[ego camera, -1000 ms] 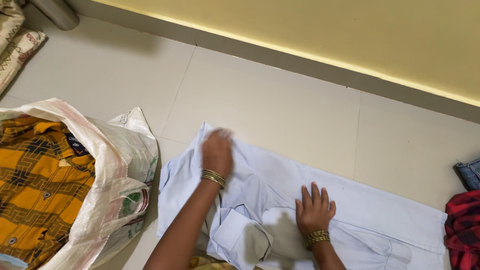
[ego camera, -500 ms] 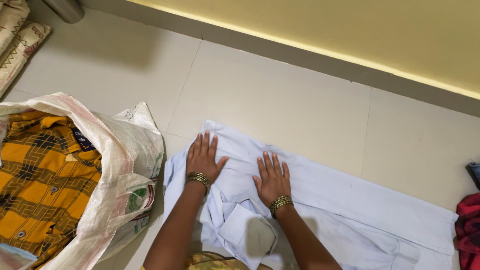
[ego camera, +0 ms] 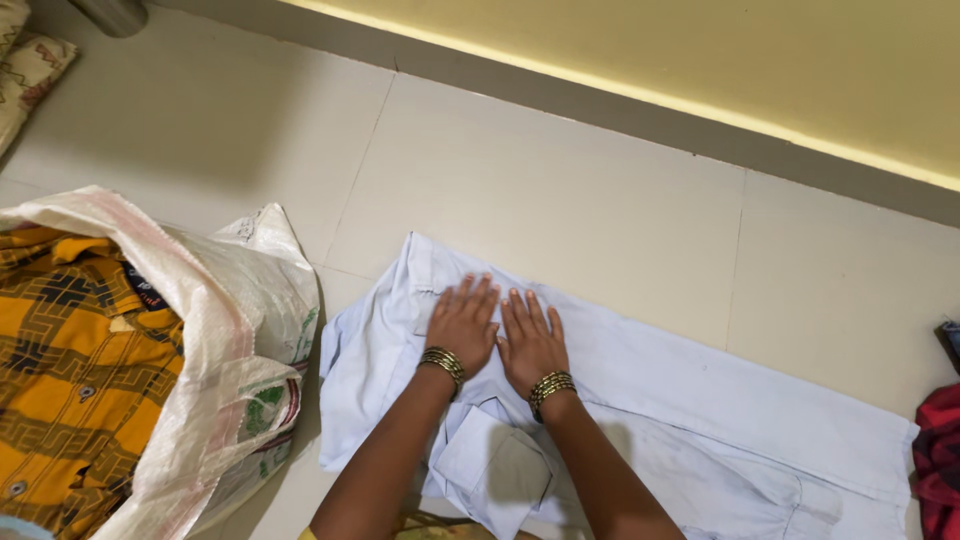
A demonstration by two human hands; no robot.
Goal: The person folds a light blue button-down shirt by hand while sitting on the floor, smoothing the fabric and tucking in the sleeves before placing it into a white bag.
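Note:
A pale blue shirt (ego camera: 700,410) lies spread flat on the tiled floor in front of me. My left hand (ego camera: 463,322) and my right hand (ego camera: 530,340) rest palm down on it, side by side near its left part, fingers together and pointing away from me. Both wrists wear gold bangles. A folded cuff or pocket flap (ego camera: 490,468) of the shirt lies between my forearms. Neither hand holds anything.
A white woven sack (ego camera: 225,330) lies at the left with a yellow-and-black checked shirt (ego camera: 70,360) in it. A red checked cloth (ego camera: 940,460) sits at the right edge. A patterned cushion (ego camera: 25,75) is at the top left. The wall skirting (ego camera: 600,110) runs across the back.
My left hand has slid right across the shirt and now lies right beside my right hand, which has barely shifted. A second ago the hands were far apart.

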